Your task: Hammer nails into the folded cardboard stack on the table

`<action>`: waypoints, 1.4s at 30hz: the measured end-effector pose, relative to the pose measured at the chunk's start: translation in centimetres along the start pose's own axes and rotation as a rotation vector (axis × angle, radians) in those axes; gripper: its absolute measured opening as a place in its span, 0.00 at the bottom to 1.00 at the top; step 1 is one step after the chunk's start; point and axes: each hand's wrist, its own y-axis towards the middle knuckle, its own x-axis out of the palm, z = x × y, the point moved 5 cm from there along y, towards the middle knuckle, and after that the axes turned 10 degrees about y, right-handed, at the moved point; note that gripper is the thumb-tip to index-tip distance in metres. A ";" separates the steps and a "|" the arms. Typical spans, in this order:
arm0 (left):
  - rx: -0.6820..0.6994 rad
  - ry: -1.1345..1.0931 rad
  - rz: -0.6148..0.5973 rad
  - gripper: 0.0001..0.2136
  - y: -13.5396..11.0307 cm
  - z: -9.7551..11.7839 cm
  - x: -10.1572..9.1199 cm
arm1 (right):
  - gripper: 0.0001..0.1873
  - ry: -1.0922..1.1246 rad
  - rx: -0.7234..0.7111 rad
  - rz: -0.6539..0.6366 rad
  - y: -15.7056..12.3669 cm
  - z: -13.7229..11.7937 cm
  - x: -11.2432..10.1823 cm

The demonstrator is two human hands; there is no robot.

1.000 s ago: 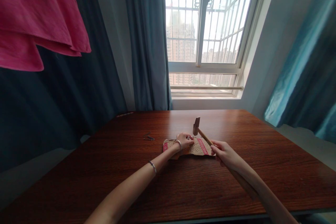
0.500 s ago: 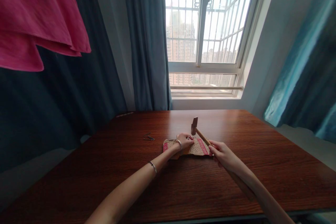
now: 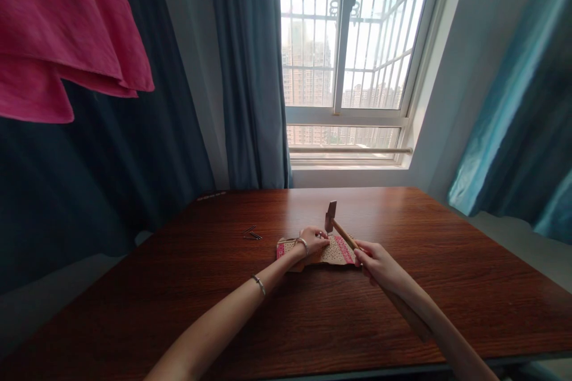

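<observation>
A small dotted board with pink-patterned ends (image 3: 336, 252) lies on the brown wooden table (image 3: 313, 303). My left hand (image 3: 313, 239) rests on the board with its fingers pinched together on a small nail standing on it. My right hand (image 3: 374, 262) is closed round the wooden handle of a small hammer (image 3: 336, 224), whose head hangs just above the pinched fingers.
A few loose nails (image 3: 252, 233) lie on the table left of the board. Grey-blue curtains (image 3: 250, 71) and a window (image 3: 348, 53) stand behind the table. A pink cloth (image 3: 67, 30) hangs at the upper left. A blue curtain (image 3: 518, 119) hangs at the right.
The hammer head has come down a little and shifted left toward my left hand's fingers. My left hand has stayed on the board.
</observation>
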 end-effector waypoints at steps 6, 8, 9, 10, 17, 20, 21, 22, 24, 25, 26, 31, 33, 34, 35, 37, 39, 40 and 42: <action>0.076 -0.077 0.043 0.13 -0.5 0.2 -0.9 | 0.16 -0.020 -0.025 0.005 -0.2 -0.3 -0.5; 0.103 -0.111 0.051 0.13 -0.6 0.2 -1.3 | 0.16 -0.017 -0.019 0.005 -0.2 -0.2 -0.6; 0.111 -0.118 0.042 0.12 -0.7 0.1 -1.3 | 0.16 -0.017 -0.020 0.008 -0.2 -0.1 -0.6; 0.120 -0.117 0.026 0.12 -0.7 0.1 -1.3 | 0.17 -0.017 -0.021 0.010 -0.2 0.1 -0.7; 0.203 -0.113 0.028 0.09 -0.7 0.1 -1.0 | 0.18 -0.001 -0.003 0.010 -0.2 0.3 -0.6; 0.206 -0.147 0.034 0.08 -0.8 0.1 -1.0 | 0.18 0.007 -0.014 0.008 -0.2 0.1 -0.5; 0.201 -0.156 0.034 0.08 -0.8 0.1 -1.0 | 0.18 0.011 -0.018 0.004 -0.2 0.0 -0.5; 0.194 -0.161 0.034 0.08 -0.8 0.1 -1.1 | 0.18 0.015 -0.021 -0.001 -0.3 -0.1 -0.4; 0.175 -0.160 0.027 0.08 -0.8 0.0 -1.0 | 0.17 0.021 -0.028 -0.009 -0.3 -0.2 -0.2; 0.162 -0.153 0.021 0.08 -0.7 0.0 -1.0 | 0.17 0.020 -0.031 -0.014 -0.3 -0.3 -0.2; 0.151 -0.143 0.015 0.08 -0.7 -0.1 -0.9 | 0.16 0.019 -0.033 -0.016 -0.3 -0.3 -0.1; 0.157 -0.116 0.017 0.08 -0.8 0.0 -1.0 | 0.14 -0.009 -0.022 -0.020 -0.4 0.0 0.0; 0.169 -0.108 0.014 0.08 -0.8 0.0 -1.0 | 0.13 -0.021 -0.026 -0.025 -0.4 0.1 0.0; 0.170 -0.105 0.011 0.08 -0.8 -0.1 -1.0 | 0.13 -0.026 -0.028 -0.026 -0.4 0.1 -0.1; 0.168 -0.105 0.009 0.08 -0.7 -0.1 -0.9 | 0.13 -0.029 -0.030 -0.028 -0.4 0.2 -0.1; 0.161 -0.110 0.006 0.08 -0.6 -0.2 -0.7 | 0.13 -0.038 -0.033 -0.025 -0.4 0.2 -0.2; 0.160 -0.111 0.007 0.09 -0.5 -0.2 -0.6 | 0.13 -0.041 -0.034 -0.019 -0.4 0.2 -0.4; 0.167 -0.106 0.010 0.09 -0.4 -0.1 -0.5 | 0.13 -0.037 -0.033 -0.016 -0.4 0.3 -0.5; 0.189 -0.093 0.024 0.10 -0.4 0.1 -0.4 | 0.14 -0.023 -0.027 -0.012 -0.5 0.4 -0.6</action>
